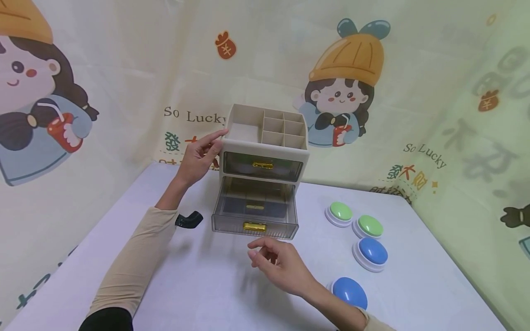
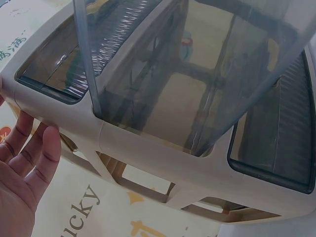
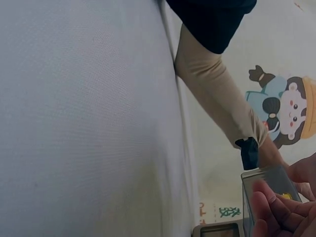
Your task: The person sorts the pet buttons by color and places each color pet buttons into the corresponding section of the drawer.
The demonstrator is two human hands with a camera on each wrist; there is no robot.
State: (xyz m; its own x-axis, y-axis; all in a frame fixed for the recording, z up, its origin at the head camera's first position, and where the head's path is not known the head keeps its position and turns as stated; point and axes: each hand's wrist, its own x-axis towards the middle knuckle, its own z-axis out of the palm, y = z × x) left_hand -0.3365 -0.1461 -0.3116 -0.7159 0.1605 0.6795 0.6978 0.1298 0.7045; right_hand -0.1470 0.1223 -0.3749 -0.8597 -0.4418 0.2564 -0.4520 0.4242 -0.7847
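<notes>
A cream desktop drawer organizer stands upright toward the back of the table, with open compartments on top. Its smoky clear upper drawer is closed. Below that, the middle drawer is pulled well out, and the gold handle of the lowest drawer shows through it. My left hand touches the organizer's upper left side with extended fingers; the left wrist view shows fingertips at its frame. Just in front of the pulled-out drawer, my right hand hovers with loosely bent fingers, holding nothing.
To the right lie two green push buttons and two blue push buttons with white bases. The nearer blue one is partly behind my right forearm. A printed cloth hangs behind the white table.
</notes>
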